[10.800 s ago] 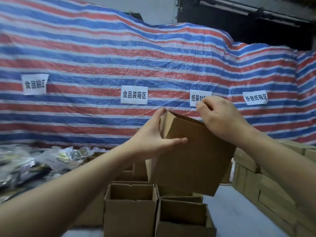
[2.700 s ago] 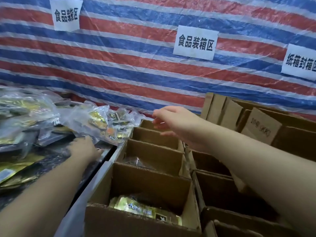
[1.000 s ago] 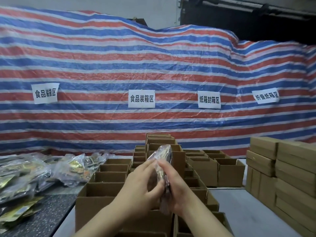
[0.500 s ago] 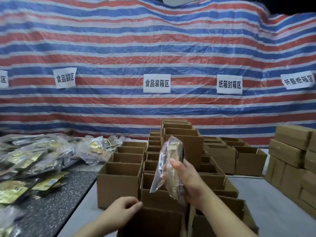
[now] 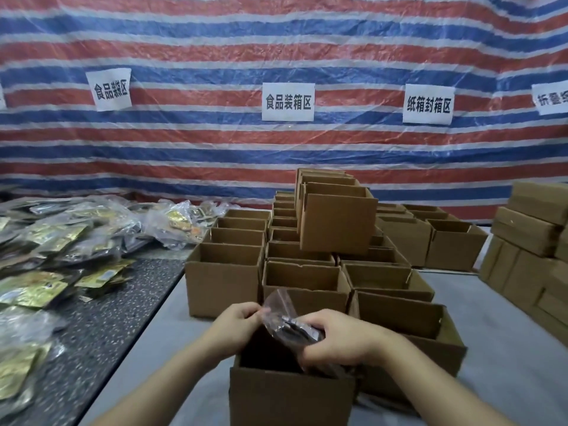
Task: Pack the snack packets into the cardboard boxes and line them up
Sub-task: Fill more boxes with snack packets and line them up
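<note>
1. Presently, the right hand (image 5: 339,341) has its grip curled over a clear plastic snack packet (image 5: 289,322), fingers wrapped across the top of the packet.
2. The left hand (image 5: 236,329) pinches the upper left edge of the same packet between thumb and fingertips.
3. The packet is tilted, with its lower end inside the mouth of the nearest open cardboard box (image 5: 289,395) and its upper end above the box rim. Its contents look dark; details are blurred.
4. The nearest box stands at the bottom centre of the view, on the grey table (image 5: 504,348).
5. Behind it, further open boxes (image 5: 226,275) stand in rows, touching or just beside one another.
6. One box (image 5: 336,221) sits raised on top of the rows, near the middle, with more stacked behind it.
7. At the right edge, closed boxes (image 5: 528,235) are stacked well apart from the hands.
8. On the left, a pile of gold and clear snack packets (image 5: 61,238) lies on a dark speckled surface (image 5: 101,327) beside the table.
9. A red, white and blue striped tarpaulin (image 5: 276,41) hangs behind, carrying white paper signs (image 5: 288,101) with printed characters.
</note>
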Tool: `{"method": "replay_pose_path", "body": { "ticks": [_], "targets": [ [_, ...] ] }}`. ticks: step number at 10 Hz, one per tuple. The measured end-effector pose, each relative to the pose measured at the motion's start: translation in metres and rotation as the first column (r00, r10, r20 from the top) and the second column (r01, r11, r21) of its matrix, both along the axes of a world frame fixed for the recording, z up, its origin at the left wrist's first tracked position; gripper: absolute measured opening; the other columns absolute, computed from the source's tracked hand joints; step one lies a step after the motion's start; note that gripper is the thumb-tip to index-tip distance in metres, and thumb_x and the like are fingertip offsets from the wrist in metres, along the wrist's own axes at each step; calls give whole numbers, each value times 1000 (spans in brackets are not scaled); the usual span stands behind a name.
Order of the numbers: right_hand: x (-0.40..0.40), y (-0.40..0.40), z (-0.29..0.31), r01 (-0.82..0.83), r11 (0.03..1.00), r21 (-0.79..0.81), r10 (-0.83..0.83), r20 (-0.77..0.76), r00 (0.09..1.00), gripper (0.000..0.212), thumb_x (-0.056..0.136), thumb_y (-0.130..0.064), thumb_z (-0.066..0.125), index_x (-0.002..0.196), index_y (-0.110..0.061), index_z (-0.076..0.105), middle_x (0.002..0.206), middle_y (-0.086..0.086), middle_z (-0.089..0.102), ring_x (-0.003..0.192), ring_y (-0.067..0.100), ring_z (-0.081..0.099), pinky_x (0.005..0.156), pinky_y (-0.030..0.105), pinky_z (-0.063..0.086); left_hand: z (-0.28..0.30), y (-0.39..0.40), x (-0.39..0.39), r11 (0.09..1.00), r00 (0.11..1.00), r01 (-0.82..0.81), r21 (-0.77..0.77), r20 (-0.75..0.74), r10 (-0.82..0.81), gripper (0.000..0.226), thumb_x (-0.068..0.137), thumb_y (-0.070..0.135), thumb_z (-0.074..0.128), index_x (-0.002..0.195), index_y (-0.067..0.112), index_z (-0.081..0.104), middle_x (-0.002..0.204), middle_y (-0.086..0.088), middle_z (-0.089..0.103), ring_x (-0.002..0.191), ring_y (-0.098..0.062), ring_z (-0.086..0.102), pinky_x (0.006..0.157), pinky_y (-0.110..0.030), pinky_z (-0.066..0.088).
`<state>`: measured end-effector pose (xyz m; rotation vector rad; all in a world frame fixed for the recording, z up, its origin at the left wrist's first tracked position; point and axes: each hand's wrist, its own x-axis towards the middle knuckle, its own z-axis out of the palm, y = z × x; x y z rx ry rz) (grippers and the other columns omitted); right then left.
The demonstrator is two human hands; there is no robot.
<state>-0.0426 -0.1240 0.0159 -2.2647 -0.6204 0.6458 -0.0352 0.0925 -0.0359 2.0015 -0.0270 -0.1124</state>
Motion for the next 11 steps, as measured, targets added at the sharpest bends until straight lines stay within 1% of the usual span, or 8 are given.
{"method": "replay_pose_path", "body": {
  "ticks": [2,3,4,7,8,9,10,11],
  "targets": [
    [7,-2,13,-185,876,-445,99,-210,973,15,86,-50,63,97,-40,60,111,-1,64,103,18,63,91,35,52,-1,-20,-5,998,999,53,-25,6,-53,33,100,36,53,96,7,69,80,-12,67,74,-19,64,66,-29,50],
    [17,11,-11,-259,778,-572,94,-302,949,29,96,-42,59,123,-31,60,126,3,62,117,22,59,105,40,45,-4,-28,-6,998,998,67,1,14,-67,31,100,40,51,93,16,69,87,-11,68,83,-19,67,66,-23,52],
    [15,32,-53,-203,699,-685,174,-112,978,35,105,-20,48,139,-15,55,137,11,57,125,30,54,108,41,39,-8,-30,-4,998,998,52,39,38,-54,31,101,41,50,87,19,67,81,-1,64,80,-13,63,64,-19,48],
    [13,7,5,-233,783,-577,143,-197,970,59,97,-46,62,150,-25,45,147,0,51,129,20,53,106,38,46,-10,-33,-3,997,993,39,64,106,-46,28,100,39,51,88,17,64,81,0,66,82,-15,66,75,-31,56],
    [13,10,2,-254,778,-575,222,-126,967,33,100,-39,58,128,-23,63,112,-6,64,95,9,61,77,25,49,-8,-32,-2,996,994,53,68,88,-59,27,100,40,51,89,19,64,85,-4,68,83,-16,68,77,-32,58],
    [16,20,-14,-338,761,-554,137,-372,918,41,106,-33,48,140,-11,54,113,3,62,100,15,59,84,28,45,-7,-32,-1,992,994,65,108,81,-74,29,100,42,50,89,20,64,85,-4,68,84,-17,67,80,-34,56],
    [19,28,-24,-308,788,-534,55,-437,898,49,107,-34,43,145,-3,46,136,18,56,109,20,54,98,35,38,-6,-33,-2,991,994,58,119,85,-68,29,100,41,50,90,19,65,87,-6,69,86,-20,67,83,-38,55],
    [22,28,-21,-218,851,-478,-24,-450,893,48,105,-48,42,137,-14,55,126,12,62,102,16,58,105,38,40,-3,-31,-2,991,995,51,126,83,-62,29,101,40,49,92,17,65,89,-6,69,87,-18,67,85,-38,57]
  ]
}}
